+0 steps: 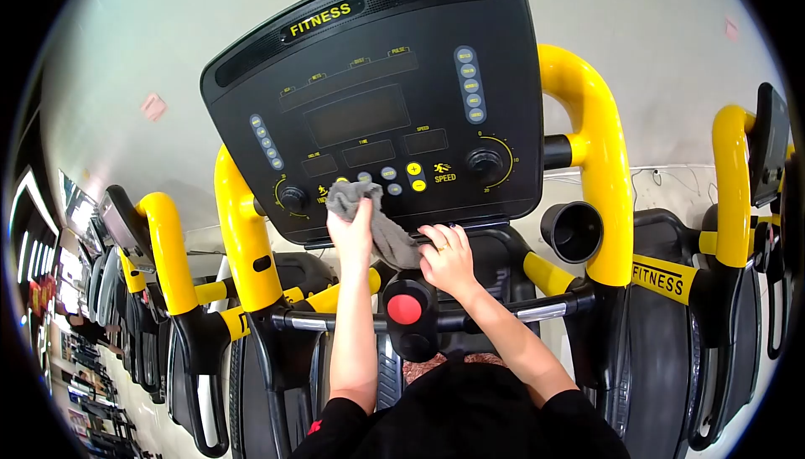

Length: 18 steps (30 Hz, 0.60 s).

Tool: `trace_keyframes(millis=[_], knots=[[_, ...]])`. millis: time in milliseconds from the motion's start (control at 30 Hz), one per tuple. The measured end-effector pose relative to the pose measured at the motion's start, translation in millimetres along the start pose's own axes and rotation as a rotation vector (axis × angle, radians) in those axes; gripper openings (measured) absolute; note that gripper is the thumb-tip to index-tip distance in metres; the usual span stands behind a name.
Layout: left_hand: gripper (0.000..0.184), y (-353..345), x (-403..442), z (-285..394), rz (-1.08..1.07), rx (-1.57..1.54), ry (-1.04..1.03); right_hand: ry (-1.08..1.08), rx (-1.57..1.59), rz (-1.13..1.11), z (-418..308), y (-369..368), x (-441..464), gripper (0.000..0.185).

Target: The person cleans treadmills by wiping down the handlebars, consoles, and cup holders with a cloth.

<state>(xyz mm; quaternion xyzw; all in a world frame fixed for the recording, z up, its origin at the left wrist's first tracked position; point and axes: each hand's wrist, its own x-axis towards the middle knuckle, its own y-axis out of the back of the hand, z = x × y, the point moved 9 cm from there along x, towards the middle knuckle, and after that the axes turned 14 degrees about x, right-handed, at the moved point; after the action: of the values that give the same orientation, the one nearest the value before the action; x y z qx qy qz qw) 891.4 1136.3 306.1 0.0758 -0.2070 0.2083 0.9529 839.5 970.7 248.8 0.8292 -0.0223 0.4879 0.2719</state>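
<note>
Hands (352, 228) with cloth (392, 238) at "FITNESS" console (373, 80)

Lower-left console lettering (321, 201) — partly hidden (behind the grey cloth (387, 235)).

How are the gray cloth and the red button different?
Color: the cloth is gray, while the button is red.
Shape: the cloth is crumpled and long, while the button is round.
Touch: the left hand grips the cloth, while no hand is on the button.
Both sit lower in the picture than the big screen.
</note>
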Motion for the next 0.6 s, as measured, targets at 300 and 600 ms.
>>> trace_keyframes(millis=[300, 600], knots=[[0.035, -59, -38, 0, -0.357, 0.232, -0.002, 0.037, -0.07, -0.035, 0, -1, -1, 0.025], [0.02, -22, -1, 16, -0.113, -0.038, -0.026, 0.095, -0.024, -0.162, -2, 20, 1, 0.022]])
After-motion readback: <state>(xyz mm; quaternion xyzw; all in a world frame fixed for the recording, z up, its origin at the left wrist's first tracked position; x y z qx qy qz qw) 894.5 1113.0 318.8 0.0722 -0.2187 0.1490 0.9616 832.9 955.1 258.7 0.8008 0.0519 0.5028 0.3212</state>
